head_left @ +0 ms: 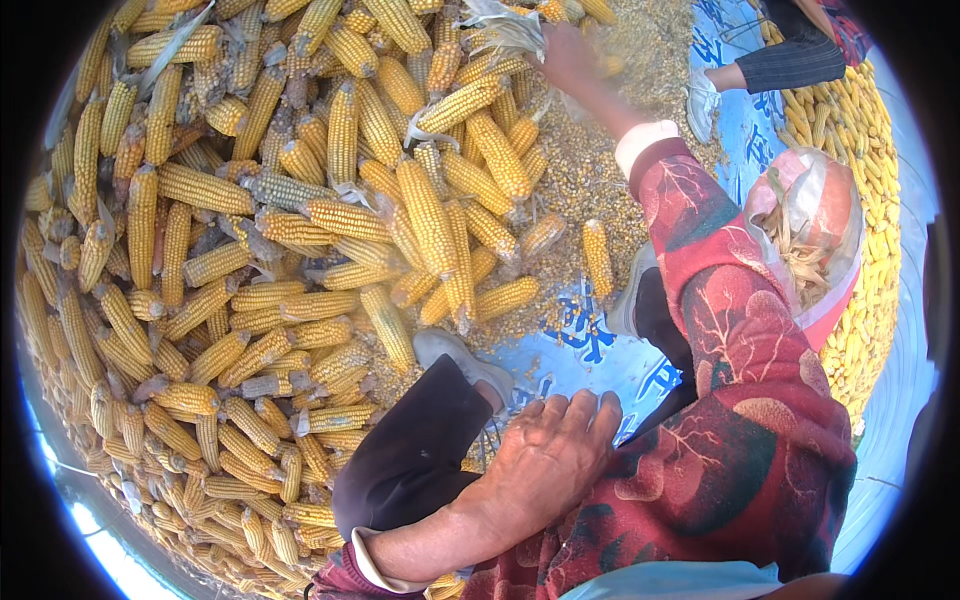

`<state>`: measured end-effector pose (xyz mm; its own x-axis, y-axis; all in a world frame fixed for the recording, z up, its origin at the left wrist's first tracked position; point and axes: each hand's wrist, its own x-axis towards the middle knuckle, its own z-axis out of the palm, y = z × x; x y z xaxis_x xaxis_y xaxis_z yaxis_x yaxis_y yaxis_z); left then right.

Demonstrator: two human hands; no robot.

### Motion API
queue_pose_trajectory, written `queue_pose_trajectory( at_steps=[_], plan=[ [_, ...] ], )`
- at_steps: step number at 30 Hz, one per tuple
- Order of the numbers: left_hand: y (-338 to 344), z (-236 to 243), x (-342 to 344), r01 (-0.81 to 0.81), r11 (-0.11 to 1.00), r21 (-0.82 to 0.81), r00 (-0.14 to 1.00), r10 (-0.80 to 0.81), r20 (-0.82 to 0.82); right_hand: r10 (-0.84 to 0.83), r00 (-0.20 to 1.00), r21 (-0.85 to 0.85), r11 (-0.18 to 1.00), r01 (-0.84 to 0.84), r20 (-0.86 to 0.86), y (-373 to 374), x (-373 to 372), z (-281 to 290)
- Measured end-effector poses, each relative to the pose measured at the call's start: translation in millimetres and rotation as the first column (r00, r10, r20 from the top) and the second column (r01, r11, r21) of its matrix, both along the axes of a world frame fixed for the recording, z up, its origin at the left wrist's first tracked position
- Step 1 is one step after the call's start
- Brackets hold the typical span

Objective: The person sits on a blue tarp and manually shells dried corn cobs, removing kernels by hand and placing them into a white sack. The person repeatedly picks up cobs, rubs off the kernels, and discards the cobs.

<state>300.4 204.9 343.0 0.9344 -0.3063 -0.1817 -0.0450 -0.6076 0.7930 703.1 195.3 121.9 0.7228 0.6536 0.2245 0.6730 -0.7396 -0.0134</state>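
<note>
My right hand (575, 60) reaches far forward, over the edge of the cob heap. Its fingers close around dry, pale corn husk (505, 30); motion blurs the fingertips. Close to my body, my left hand (555, 450) shows its back, with the fingers bent down and out of sight. Anything inside that hand is hidden. A large pile of yellow corn cobs (425, 215) fills the left side, several with shrivelled grey tips. Loose kernels (640, 60) lie scattered right of the pile, and a single corn cob (597, 258) rests on them.
A blue printed sheet (590, 365) lies under my feet (455, 355). Beside my right arm is a clear plastic bag (850, 220) with straw-coloured husk. Another heap of cobs (870, 330) lies beyond it. Another person's leg (785, 65) and white shoe (703, 100) show at upper right.
</note>
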Motion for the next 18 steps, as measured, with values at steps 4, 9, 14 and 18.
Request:
queue_pose_trajectory(
  at_steps=[4, 9, 14, 18],
  plan=[
    [-0.5, 0.4, 2.4, 0.009, 1.000, 0.013, 1.000, -0.009, 0.000, -0.098, 0.963, 0.296, 0.939, 0.173, -0.252, -28.1, 20.0, 9.2],
    [-4.8, 1.2, 12.0, 0.034, 0.999, 0.031, 0.999, -0.034, 0.004, 0.119, 0.949, 0.331, 0.943, -0.017, -0.291, -19.2, 1.1, 16.2],
    [-12.9, -2.6, 18.9, 0.043, 0.998, 0.038, 0.999, -0.043, -0.004, 0.376, 0.803, 0.255, 0.924, -0.285, -0.462, 48.6, -78.3, 8.9],
    [-16.8, -7.0, 22.2, 0.036, 0.999, 0.033, 0.999, -0.036, 0.007, 0.474, 0.781, 0.017, 0.859, -0.512, -0.406, 93.5, -130.0, -18.1]
  ],
)
